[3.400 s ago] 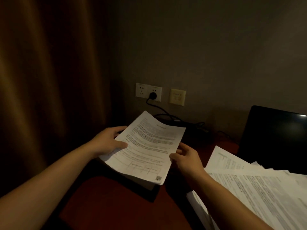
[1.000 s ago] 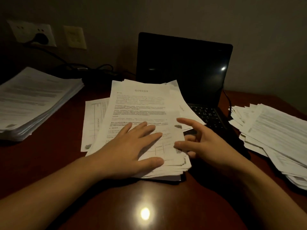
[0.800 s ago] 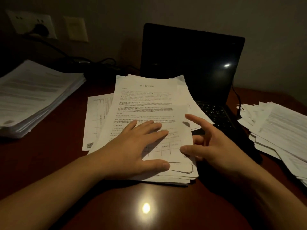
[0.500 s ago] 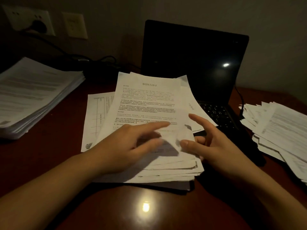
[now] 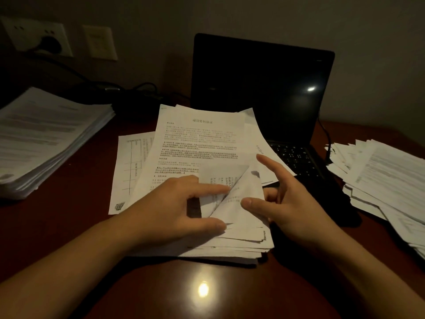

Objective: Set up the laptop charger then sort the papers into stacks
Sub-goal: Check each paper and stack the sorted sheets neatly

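Note:
A loose pile of printed papers point(image 5: 202, 143) lies in the middle of the desk, in front of the open black laptop point(image 5: 259, 77). My left hand point(image 5: 170, 208) rests on this pile. Its straight index finger pushes the top sheet's lower right corner up into a fold, and its thumb presses the pile's edge. My right hand point(image 5: 289, 203) is spread beside it, thumb tip touching the raised corner. A neat stack point(image 5: 46, 134) sits at the left and a messy pile point(image 5: 379, 180) at the right. The charger plug point(image 5: 49, 43) sits in the wall outlet.
The black charger cable point(image 5: 138, 88) runs along the back of the dark red desk point(image 5: 69, 226) towards the laptop. A single sheet with a table and a QR code point(image 5: 131, 166) sticks out from the left of the middle pile. A cable point(image 5: 324, 130) hangs at the laptop's right side.
Earlier both hands held a sheet over the left stack near the outlet. In the last second my left hand went from lying flat on the middle pile to curling its top sheet's corner up.

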